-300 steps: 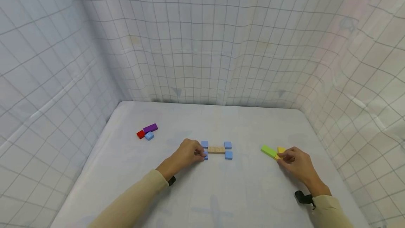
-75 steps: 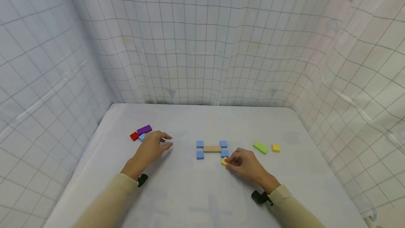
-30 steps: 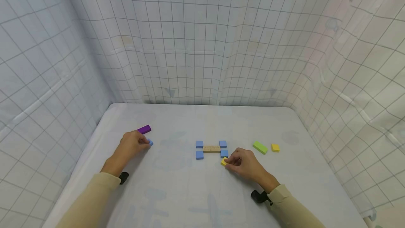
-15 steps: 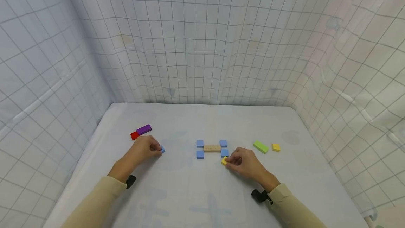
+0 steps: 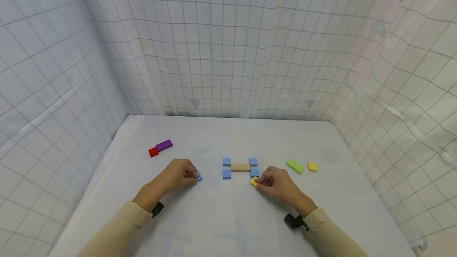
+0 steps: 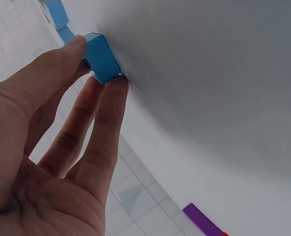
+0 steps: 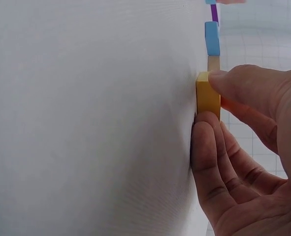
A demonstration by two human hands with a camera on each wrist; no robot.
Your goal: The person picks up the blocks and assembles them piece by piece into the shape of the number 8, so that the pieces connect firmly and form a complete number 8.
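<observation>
While the left hand (image 5: 176, 175) pinches a light-blue block (image 6: 103, 59) between thumb and fingertips, the right hand (image 5: 278, 185) holds a small yellow block (image 7: 209, 97) in a similar narrow grip. The light-blue block is over the white cloth (image 5: 214, 221), to the left of the central arrangement and apart from it (whether it touches the cloth, I cannot tell). The yellow block sits at the near right of that arrangement, turned at an angle, just beside the near right blue square (image 5: 254, 173); contact between the two is unclear. A plain wooden bar (image 5: 240, 167) lies crosswise in the middle, with the near left blue square (image 5: 227, 174), the far left blue square (image 5: 227, 162) and the far right blue square (image 5: 253, 162) set with the fourth about its ends. Beyond the right hand lie a lime-green bar (image 5: 295, 166) and, near its right end, a second yellow block (image 5: 312, 167). Well off to the left, a red block (image 5: 153, 152) meets the end of a purple bar (image 5: 164, 145).
</observation>
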